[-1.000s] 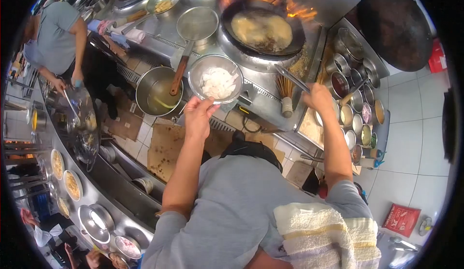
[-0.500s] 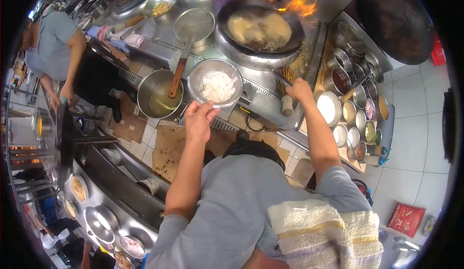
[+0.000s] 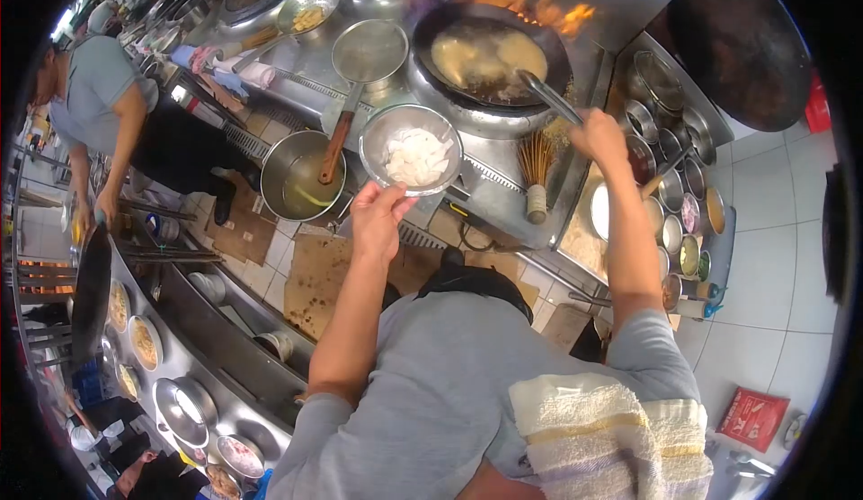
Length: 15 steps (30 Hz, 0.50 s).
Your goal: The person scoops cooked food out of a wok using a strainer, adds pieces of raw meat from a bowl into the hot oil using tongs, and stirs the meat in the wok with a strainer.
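Just short of twelve o'clock, the left hand (image 3: 378, 221) pinches a steel bowl (image 3: 376, 139) at its seven-o'clock rim; pale slices (image 3: 418, 157) fill much of it. At two o'clock, the right hand (image 3: 598, 136) grips a metal utensil (image 3: 555, 100), its far end over the frothing liquid (image 3: 490, 55) inside a black wok (image 3: 559, 61). Flames (image 3: 539, 13) rise behind the wok at one o'clock. A bristle brush (image 3: 535, 166) lies at two o'clock, a stockpot (image 3: 277, 168) at ten and a wooden-handled strainer (image 3: 369, 49) at eleven. A co-worker (image 3: 99, 78) stands at ten.
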Tool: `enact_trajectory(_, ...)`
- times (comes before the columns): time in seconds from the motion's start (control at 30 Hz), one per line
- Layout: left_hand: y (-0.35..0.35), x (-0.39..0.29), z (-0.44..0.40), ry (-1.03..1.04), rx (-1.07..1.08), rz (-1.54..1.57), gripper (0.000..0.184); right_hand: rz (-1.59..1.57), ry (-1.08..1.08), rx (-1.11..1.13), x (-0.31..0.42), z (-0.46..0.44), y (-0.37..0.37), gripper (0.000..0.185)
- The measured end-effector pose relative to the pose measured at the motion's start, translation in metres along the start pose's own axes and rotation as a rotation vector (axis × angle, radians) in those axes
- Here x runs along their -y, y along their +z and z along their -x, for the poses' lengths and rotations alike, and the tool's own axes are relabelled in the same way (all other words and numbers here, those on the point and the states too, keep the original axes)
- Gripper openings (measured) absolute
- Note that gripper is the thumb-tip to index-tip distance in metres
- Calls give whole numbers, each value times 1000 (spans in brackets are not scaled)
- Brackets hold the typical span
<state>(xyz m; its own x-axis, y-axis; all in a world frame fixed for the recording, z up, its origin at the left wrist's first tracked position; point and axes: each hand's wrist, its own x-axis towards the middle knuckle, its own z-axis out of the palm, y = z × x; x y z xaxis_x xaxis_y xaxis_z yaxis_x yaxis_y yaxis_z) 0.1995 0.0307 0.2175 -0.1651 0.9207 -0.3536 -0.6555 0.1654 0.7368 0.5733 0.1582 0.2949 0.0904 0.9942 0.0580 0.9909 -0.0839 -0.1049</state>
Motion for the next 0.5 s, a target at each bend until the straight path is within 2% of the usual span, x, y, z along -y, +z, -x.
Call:
enact_trajectory(0.17,5,2,4,-18,29,7,6,64,108,90,-20,-41,64,43)
enact_trajectory(0.3,5,2,-2,-23,46,36,6,-39,173,-16,-32,-24,73,46)
enact_trajectory(0.43,14,-2,-5,-47,84,-3,6,35,70,-1,-31,-7,32,45)
enact_trajectory(0.5,15,-2,-8,-67,93,-32,7,-52,-113,-86,-3,19,-28,42)
